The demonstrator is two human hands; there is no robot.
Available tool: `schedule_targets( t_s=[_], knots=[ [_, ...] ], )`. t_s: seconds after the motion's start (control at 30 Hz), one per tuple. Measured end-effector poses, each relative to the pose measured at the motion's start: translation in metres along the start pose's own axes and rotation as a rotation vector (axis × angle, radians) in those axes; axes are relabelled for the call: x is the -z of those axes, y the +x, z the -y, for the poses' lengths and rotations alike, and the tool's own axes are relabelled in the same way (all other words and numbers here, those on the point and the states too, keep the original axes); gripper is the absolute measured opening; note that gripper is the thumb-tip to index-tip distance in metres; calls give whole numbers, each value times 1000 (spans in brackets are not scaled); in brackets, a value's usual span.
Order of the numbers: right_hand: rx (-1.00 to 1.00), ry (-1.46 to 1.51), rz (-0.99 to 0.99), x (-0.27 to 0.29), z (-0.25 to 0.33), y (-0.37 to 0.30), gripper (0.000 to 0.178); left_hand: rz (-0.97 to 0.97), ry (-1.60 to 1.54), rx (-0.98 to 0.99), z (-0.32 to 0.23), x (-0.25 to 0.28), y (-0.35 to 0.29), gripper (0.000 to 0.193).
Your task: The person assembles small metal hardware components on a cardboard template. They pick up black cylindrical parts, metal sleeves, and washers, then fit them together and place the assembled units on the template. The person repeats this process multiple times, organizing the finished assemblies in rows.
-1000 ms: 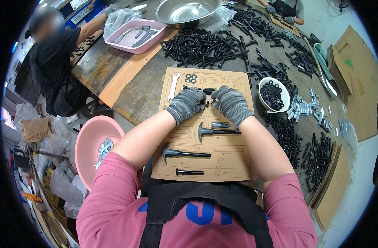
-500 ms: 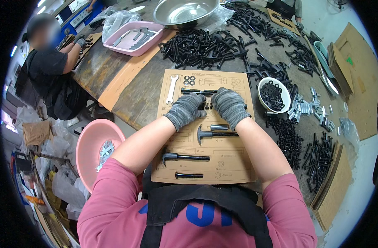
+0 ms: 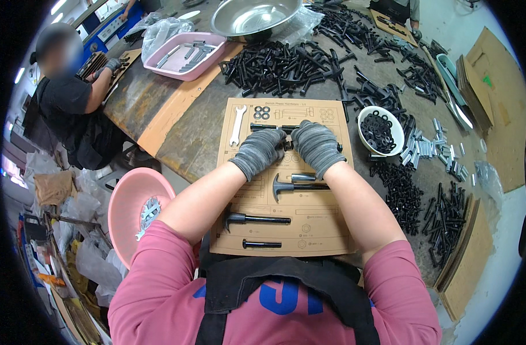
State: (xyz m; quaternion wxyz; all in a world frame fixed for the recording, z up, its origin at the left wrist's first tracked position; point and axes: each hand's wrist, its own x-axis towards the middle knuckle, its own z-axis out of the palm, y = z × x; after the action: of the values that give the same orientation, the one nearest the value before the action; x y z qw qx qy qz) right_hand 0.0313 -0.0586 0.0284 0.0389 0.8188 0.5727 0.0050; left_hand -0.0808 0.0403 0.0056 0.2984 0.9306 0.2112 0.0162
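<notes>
My left hand (image 3: 259, 152) and my right hand (image 3: 318, 148), both in grey knit gloves, are over the upper part of a printed brown cardboard sheet (image 3: 297, 206). Their curled fingertips nearly meet around small black bolts (image 3: 289, 145); what each pinches is mostly hidden. Long black bolts (image 3: 264, 127) lie just beyond the fingers. On the sheet's upper left are a silver open-end wrench (image 3: 238, 125) and several black washers (image 3: 262, 112). Below my hands lie a silver tube (image 3: 303, 177), two black hook-ended rods (image 3: 283, 187) and a black bolt (image 3: 261, 244).
Black hooked rods (image 3: 280, 68) are heaped beyond the sheet. Right of it are a white bowl of black rings (image 3: 400, 138), silver tubes (image 3: 419, 149) and small bolts (image 3: 398, 198). A pink tray (image 3: 186, 73) and pink basin (image 3: 119, 201) stand left. A co-worker (image 3: 67, 95) works at far left.
My right hand has shifted slightly left, and my fingertips have drawn in closer around the small black bolts. At far left, the co-worker's hands have moved over a stack of brown pieces.
</notes>
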Motion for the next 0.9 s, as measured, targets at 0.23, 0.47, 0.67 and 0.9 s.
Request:
schedule_targets(
  t_s=[0.23,0.47,0.67,0.9],
  knots=[
    [-25,28,111,-1,3,11,23,-26,111,46,-10,3,2,21],
    [-16,51,49,2,2,7,24,9,89,66,-11,4,6,21],
    [-24,223,-95,12,-28,-18,21,-29,131,35,-21,10,-1,25],
    [-24,490,-498,11,-97,-140,18,-78,81,-21,-23,6,0,32]
  ],
)
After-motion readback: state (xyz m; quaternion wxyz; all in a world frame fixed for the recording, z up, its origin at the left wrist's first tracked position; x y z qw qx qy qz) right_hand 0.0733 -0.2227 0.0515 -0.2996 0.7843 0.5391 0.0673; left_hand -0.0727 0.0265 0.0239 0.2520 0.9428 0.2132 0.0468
